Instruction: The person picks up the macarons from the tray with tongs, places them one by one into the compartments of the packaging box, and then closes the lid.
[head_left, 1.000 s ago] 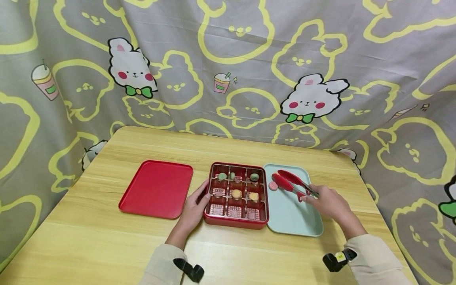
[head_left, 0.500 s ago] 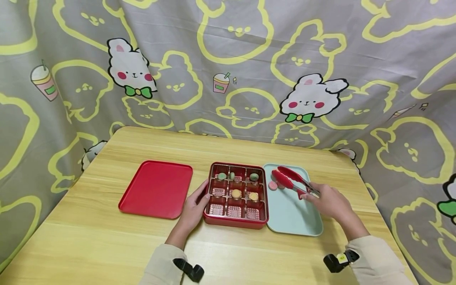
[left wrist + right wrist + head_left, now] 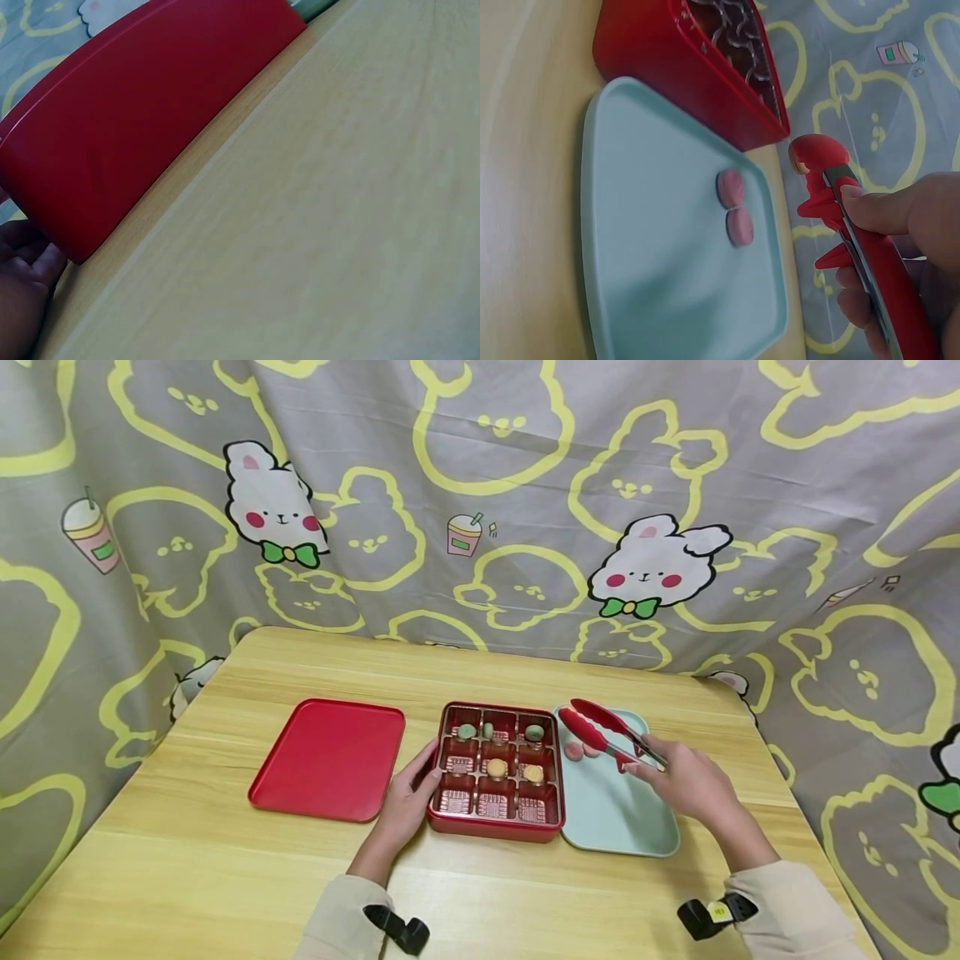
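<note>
My left hand [image 3: 408, 789] grips the left side of a red box [image 3: 498, 828], its thumb at the rim. The box's divided insert holds green macarons [image 3: 534, 732] in the back row and yellow macarons [image 3: 497, 767] in the middle row. My right hand [image 3: 693, 777] holds red-tipped metal tongs [image 3: 611, 727], raised over the far left part of a pale green tray [image 3: 622, 818]. In the right wrist view, a small tan edge shows at the tongs' tips; what it is I cannot tell. Two pink macarons [image 3: 730, 187] lie side by side on the tray.
A red lid [image 3: 330, 760] lies flat on the wooden table [image 3: 225, 877], left of the box. The tray stands close against the box's right side. A patterned curtain [image 3: 525, 527] hangs behind the table.
The tongs have lifted off the tray and shifted left toward the box's far right corner. A second pink macaron shows where the tongs covered it. My left hand stays put.
</note>
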Demonstrator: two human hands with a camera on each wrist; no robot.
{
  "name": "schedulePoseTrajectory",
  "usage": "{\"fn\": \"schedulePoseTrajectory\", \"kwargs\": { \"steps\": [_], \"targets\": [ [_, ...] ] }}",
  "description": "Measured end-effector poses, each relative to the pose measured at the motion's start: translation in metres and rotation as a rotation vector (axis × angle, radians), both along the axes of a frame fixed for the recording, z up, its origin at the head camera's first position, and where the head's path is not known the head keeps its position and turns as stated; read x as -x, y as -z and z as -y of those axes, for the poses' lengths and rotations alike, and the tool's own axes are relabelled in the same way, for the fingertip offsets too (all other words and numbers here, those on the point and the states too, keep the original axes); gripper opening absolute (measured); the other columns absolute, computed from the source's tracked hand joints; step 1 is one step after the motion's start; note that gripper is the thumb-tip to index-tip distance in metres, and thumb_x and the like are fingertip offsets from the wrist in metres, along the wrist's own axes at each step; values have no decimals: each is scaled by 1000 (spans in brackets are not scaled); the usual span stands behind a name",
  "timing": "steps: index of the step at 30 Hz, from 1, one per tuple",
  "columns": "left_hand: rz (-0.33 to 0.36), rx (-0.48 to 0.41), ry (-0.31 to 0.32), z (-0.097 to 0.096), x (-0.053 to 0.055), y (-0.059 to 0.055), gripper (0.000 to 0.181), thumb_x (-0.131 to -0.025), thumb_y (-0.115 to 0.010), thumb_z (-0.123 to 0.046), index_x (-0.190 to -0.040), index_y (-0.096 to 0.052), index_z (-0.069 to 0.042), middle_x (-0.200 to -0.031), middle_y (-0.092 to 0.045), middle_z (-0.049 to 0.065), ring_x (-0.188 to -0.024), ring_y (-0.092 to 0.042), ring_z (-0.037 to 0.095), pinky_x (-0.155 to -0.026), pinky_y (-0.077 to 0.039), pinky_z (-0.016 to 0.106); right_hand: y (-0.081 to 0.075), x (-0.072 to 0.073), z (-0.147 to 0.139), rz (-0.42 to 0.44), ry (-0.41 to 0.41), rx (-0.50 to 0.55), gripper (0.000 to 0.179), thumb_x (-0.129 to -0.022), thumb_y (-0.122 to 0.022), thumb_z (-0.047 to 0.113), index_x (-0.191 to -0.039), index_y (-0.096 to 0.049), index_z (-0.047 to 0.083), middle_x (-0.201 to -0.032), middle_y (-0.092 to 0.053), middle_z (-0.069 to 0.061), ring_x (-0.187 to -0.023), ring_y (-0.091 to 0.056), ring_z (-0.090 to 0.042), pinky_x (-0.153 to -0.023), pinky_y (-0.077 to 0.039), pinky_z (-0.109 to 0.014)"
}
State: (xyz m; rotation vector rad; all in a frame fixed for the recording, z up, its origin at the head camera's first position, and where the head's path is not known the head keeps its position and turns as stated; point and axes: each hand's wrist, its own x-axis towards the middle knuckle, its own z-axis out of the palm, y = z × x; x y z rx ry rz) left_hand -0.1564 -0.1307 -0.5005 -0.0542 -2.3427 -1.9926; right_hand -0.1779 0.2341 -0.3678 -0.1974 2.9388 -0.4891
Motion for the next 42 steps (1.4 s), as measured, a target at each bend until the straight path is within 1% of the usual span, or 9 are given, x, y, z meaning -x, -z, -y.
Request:
{"fn": "schedulePoseTrajectory", "kwargs": {
  "steps": [9,19,30,32,34,35,39,41,42],
  "targets": [
    [-3,3,1,0,0,0,49,-97,-51,-16,-144,-40,-25,-148,-39,1,-139,-31,23,-116,-23,43,-7,-6,16,-27,-19,10,67,-86,-65,42,-137,-48,2,-77,-57,-8,-59,-41,-17,-49,-31,-28],
    [-9,0,6,1,-1,0,49,-97,-51,-16,-144,-41,-25,-147,-40,1,-139,-31,22,-116,-22,43,-7,-10,35,-30,-56,34,68,-85,-66,42,-138,-47,4,-59,-38,-1,-53,-37,-15,-47,-29,-27],
    [6,4,3,0,-1,-3,49,-97,-50,-18,-144,-40,-26,-148,-39,1,-139,-30,23,-116,-22,44,0,-15,55,-53,-111,63,66,-84,-68,40,-138,-49,8,-63,-50,-5,-51,-36,-13,-46,-30,-27],
    [9,6,2,0,-1,-3,49,-97,-50,-18,-144,-40,-26,-148,-39,1,-139,-30,23,-116,-22,45,1,-16,59,-56,-121,69,65,-84,-68,39,-138,-49,8,-84,-65,-13,-50,-35,-13,-46,-30,-27],
    [10,9,-1,0,-1,-3,49,-97,-50,-18,-144,-40,-26,-148,-39,1,-140,-30,24,-116,-22,45,2,-17,63,-59,-131,74,64,-84,-68,39,-138,-50,9,-115,-65,-18,-50,-34,-13,-46,-29,-27],
    [11,8,-1,0,-1,-3,49,-97,-50,-18,-144,-40,-26,-148,-39,1,-140,-30,23,-116,-22,45,2,-18,65,-61,-133,72,63,-84,-68,39,-137,-50,10,-117,-64,-18,-50,-34,-13,-46,-29,-27],
    [14,8,-1,0,-1,-2,49,-97,-51,-18,-144,-40,-26,-148,-39,0,-140,-29,23,-116,-21,45,4,-19,72,-65,-143,70,61,-83,-70,37,-136,-53,14,-84,-67,-12,-51,-35,-13,-45,-30,-27],
    [15,8,0,0,-1,-2,49,-97,-51,-19,-144,-40,-26,-149,-38,0,-140,-29,24,-116,-22,45,4,-20,75,-66,-151,73,60,-83,-70,37,-136,-53,14,-80,-66,-10,-53,-38,-14,-46,-31,-27],
    [16,9,0,0,-1,-2,49,-97,-51,-19,-144,-40,-26,-149,-38,1,-140,-29,24,-116,-22,45,5,-20,76,-69,-158,74,60,-82,-71,36,-135,-53,13,-91,-69,-12,-55,-40,-13,-47,-32,-27]
  ]
}}
